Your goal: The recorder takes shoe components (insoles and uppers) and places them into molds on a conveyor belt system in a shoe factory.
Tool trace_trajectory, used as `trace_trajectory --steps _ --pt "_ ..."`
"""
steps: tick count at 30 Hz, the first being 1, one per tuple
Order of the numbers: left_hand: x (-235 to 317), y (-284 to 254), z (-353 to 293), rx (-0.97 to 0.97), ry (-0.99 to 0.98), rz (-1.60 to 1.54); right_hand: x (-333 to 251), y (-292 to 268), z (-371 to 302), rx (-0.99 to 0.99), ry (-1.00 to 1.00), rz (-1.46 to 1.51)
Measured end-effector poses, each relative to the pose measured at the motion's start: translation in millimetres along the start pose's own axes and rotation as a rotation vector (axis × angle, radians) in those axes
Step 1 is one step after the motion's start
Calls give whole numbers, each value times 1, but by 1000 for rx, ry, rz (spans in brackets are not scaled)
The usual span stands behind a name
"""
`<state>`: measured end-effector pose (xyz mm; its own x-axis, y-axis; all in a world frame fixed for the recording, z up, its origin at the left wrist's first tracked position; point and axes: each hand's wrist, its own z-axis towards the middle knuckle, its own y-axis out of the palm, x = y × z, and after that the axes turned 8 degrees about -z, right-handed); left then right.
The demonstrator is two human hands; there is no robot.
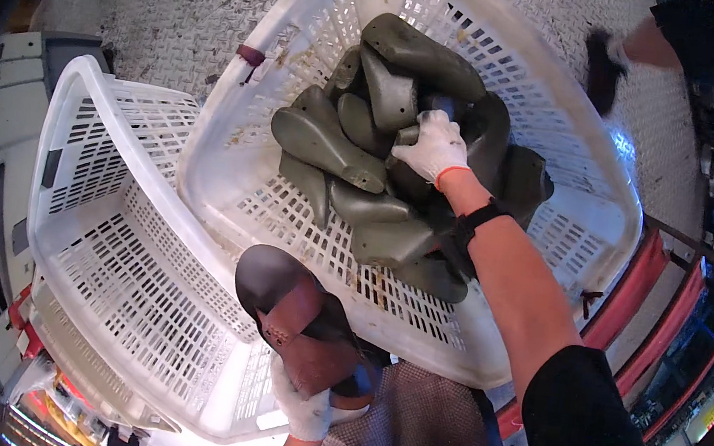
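Observation:
My left hand (298, 407), in a white knit glove, grips a brown leather sandal (300, 328) with wide crossed straps and a dark sole. It is held near my body, beside the big basket's near edge. My right hand (433, 147), in a white glove with an orange cuff, reaches into the large white plastic basket (281, 249). Its fingers are curled over a dark green shoe last (408, 178) in the middle of the pile, partly hidden under the hand. Around it lie several more green shoe lasts (332, 140), heaped at various angles.
A second white slotted basket (146, 285) stands at the left, against the big one. Red rails (632, 291) run along the right. A person's leg (653, 45) shows at the top right on the textured metal floor (169, 9). Grey machine housing (4, 95) stands far left.

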<state>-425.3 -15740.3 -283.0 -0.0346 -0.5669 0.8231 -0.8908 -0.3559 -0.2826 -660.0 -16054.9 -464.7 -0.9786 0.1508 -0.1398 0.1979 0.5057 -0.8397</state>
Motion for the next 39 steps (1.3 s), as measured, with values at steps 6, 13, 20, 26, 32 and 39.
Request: trace_trajectory --steps 6,13,20,26,32,39 --pt "1 -1 3 -12 10 54 -18 -24 -21 -603 -359 -386" --pt "8 9 8 0 -1 2 35 -9 -116 -475 -113 -29" --pt "37 18 7 -102 -186 -91 154 -50 -216 -517 50 1315" --pt "132 52 -24 -208 -153 -202 140 -137 -428 -123 95 1537" --pt "246 106 -95 -604 -10 -144 108 -194 -647 13 275 1555" --pt "296 97 -214 -812 58 -209 46 -214 -829 329 407 1541"
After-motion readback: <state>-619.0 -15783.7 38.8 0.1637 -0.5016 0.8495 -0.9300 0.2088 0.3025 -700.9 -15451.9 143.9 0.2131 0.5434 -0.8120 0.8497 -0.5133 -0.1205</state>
